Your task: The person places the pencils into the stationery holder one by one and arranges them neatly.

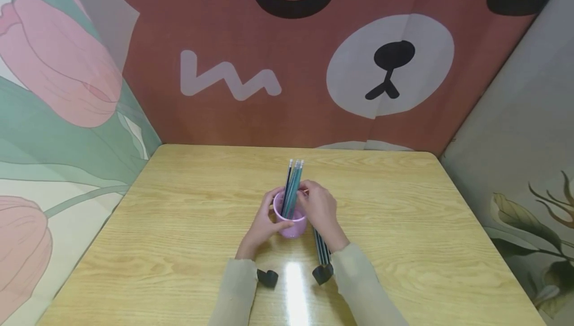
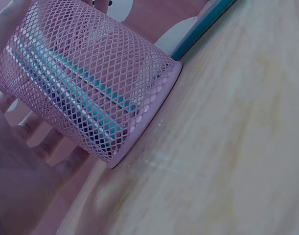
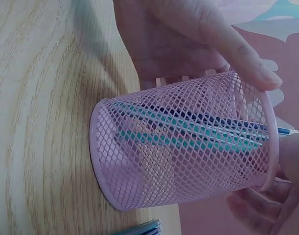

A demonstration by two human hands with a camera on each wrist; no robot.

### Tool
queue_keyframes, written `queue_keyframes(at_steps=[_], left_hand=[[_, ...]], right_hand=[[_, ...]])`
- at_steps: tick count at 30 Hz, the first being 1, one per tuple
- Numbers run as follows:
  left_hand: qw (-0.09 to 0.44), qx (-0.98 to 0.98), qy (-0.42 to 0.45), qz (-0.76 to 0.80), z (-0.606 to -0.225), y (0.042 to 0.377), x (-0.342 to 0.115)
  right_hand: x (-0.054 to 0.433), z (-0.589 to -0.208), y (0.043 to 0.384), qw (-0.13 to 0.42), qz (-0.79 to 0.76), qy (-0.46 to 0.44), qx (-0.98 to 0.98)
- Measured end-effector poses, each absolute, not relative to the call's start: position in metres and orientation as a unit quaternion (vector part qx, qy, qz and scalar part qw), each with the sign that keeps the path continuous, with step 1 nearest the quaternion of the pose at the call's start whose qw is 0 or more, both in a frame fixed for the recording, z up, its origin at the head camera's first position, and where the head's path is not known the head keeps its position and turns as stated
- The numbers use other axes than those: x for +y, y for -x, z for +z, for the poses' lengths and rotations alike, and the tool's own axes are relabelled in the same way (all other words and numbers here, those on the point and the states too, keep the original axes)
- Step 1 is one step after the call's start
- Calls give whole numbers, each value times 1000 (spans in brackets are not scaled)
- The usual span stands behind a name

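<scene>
A pink mesh pencil cup (image 1: 292, 231) stands upright on the table. Several teal and dark pencils (image 1: 292, 189) lean in it, their white-tipped ends above the rim; they show through the mesh (image 2: 66, 93) in the left wrist view. My left hand (image 1: 264, 221) holds the cup from the left, thumb on the near side by the rim and fingers round the far side. At the right rim is my right hand (image 1: 320, 206), fingers bent, fingertips right beside the pencils; I cannot tell whether it pinches one. More pencils (image 1: 321, 246) lie on the table under the right wrist.
The wood-grain table (image 1: 188, 226) runs back to a wall cloth (image 1: 296, 116) with a bear's face on it. Floral cloth (image 1: 67, 67) hangs on the left. Dark wrist straps (image 1: 268, 278) show below both hands.
</scene>
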State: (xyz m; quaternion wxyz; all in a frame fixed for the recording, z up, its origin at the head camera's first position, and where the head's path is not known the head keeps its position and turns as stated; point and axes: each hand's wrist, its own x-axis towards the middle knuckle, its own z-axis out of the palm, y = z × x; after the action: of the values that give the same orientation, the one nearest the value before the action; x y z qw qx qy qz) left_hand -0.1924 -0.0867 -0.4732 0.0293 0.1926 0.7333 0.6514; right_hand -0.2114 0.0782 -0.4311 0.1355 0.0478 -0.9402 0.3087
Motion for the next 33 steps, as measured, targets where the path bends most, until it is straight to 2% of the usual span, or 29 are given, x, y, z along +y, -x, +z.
queue_keyframes(at_steps=[8, 14, 18, 25, 33], left_hand=[[52, 739, -175, 649, -471, 190, -87], [41, 739, -170, 651, -490, 199, -86], [30, 739, -173, 650, -501, 203, -87], [47, 732, -177, 656, -476, 192, -88], [66, 730, -171, 658, -474, 192, -88]], right_hand=[[75, -430, 210, 119, 281, -80, -949], [75, -427, 208, 89, 244, -123, -958], [74, -428, 206, 91, 223, -157, -958], [76, -428, 203, 80, 228, -185, -953], [80, -429, 200, 56, 264, -239, -933]])
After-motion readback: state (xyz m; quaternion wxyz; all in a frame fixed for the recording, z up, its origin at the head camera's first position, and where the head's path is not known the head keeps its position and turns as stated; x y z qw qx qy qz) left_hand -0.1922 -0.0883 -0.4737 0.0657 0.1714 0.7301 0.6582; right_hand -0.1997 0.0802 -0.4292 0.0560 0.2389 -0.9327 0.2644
